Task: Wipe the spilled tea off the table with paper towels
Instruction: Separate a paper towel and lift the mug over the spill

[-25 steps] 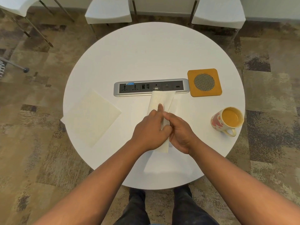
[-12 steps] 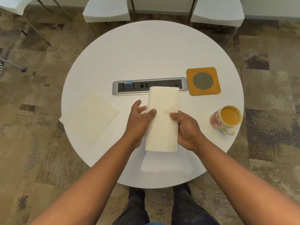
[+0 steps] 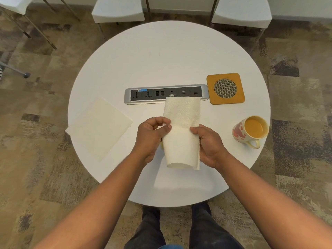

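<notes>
Left hand: the left hand [image 3: 152, 133] pinches the left edge of the folded paper towel [image 3: 181, 133] between thumb and curled fingers, holding it above the table [image 3: 161, 56].
Right hand: the right hand [image 3: 208, 142] grips the towel's right edge, fingers wrapped round it.
Towel: centre of the table, far end reaching toward the power strip [image 3: 149, 94] at 12 o'clock.
Spill: a small yellowish patch peeks out just beside the left hand, under the towel; most of it is hidden.
Mug: the mug [image 3: 249, 132] sits at 3 o'clock, full of tea. A wide sweep could clip it and add more spill.
Sockets: pushing liquid toward 12 o'clock risks wetting them.
Spare sheet: the flat sheet [image 3: 98, 128] lies at 9 o'clock, unused.
</notes>
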A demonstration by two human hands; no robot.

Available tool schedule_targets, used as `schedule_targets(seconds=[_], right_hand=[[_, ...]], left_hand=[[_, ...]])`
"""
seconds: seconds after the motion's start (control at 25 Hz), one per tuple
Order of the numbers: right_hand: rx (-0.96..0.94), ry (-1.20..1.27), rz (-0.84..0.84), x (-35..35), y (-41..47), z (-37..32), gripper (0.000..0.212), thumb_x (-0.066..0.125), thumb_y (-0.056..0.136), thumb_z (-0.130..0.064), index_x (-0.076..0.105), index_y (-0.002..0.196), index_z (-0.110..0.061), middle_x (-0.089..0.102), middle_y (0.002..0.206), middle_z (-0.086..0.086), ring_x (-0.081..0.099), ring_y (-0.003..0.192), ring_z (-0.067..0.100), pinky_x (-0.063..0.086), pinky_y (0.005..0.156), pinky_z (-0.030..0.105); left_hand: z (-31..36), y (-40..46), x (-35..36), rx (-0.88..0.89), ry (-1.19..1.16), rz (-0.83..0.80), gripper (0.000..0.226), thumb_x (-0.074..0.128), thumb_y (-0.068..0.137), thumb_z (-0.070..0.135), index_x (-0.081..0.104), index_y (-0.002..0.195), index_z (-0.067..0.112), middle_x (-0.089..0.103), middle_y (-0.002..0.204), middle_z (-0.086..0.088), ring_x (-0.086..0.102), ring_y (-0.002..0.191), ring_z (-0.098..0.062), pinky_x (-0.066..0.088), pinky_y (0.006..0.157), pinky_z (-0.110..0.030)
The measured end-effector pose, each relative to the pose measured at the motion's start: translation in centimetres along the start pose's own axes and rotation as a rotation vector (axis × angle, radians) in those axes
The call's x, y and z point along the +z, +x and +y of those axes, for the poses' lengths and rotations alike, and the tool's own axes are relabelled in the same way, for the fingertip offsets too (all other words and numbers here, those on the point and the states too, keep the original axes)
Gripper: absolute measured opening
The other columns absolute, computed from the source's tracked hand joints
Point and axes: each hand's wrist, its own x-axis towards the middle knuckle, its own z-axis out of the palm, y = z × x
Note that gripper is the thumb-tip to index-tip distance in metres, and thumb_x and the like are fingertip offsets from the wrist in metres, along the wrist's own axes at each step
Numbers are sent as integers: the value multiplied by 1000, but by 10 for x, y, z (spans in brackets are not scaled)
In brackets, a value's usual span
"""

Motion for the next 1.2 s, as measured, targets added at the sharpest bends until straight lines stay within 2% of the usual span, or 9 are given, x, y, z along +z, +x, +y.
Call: schedule_targets(seconds=[0.16,0.32,0.48,0.6,0.76,0.88,0.96,1.04,1.2], right_hand=[[14,-6,-2,-1,-2,2,30,53,91,-7,69,115,-5,71,118,19,69,106,38,59,85,50],[14,-28,-8,-2,-2,2,26,53,90,-8,75,105,-9,73,114,17,72,100,35,60,79,47],[22,-40,-20,-4,-1,1,26,54,88,-8,78,98,-11,74,110,16,73,95,34,60,76,45],[19,-77,-25,-6,-1,2,26,55,89,-9,80,92,-15,76,103,13,74,87,29,60,69,39],[22,-119,-10,-6,1,3,23,57,89,-10,79,87,-16,76,100,12,74,84,28,60,70,40],[12,-86,-5,-7,1,4,23,56,88,-10,79,92,-13,75,107,15,74,90,31,60,72,43],[-4,-51,4,-7,1,2,24,56,88,-9,79,94,-13,75,108,16,74,92,33,60,71,43],[-13,-33,21,-7,2,1,23,57,87,-9,77,99,-10,74,110,17,73,95,35,60,73,44],[-17,-36,60,-10,4,0,28,58,84,-9,73,107,-6,73,113,20,71,95,37,59,79,49]], left_hand=[[5,4,-7,1,-34,-137,45,73,87,0,74,118,31,72,126,12,72,108,-17,59,92,-39],[9,9,-16,8,34,-237,67,77,80,7,59,139,34,63,138,19,70,105,-12,54,88,-42],[12,15,-18,58,60,-66,42,82,81,13,74,119,30,78,113,0,74,100,-18,55,99,-43],[11,19,-19,96,79,3,38,77,86,6,76,116,30,77,94,-8,68,86,-18,58,90,-39],[13,20,-23,108,59,-121,63,68,85,4,61,135,41,72,115,17,51,69,-13,58,83,-34],[12,18,-21,62,-45,-94,62,74,82,9,56,129,46,58,143,12,68,101,-15,57,90,-41],[7,15,-18,27,-63,-75,42,78,81,10,59,108,35,67,129,-1,69,105,-21,58,86,-42],[-2,10,-17,11,4,-102,23,76,85,6,68,91,27,72,101,2,68,89,-21,59,75,-33],[-12,3,-20,-28,41,-121,31,73,89,-2,81,98,27,75,93,6,66,84,-18,57,76,-26]])
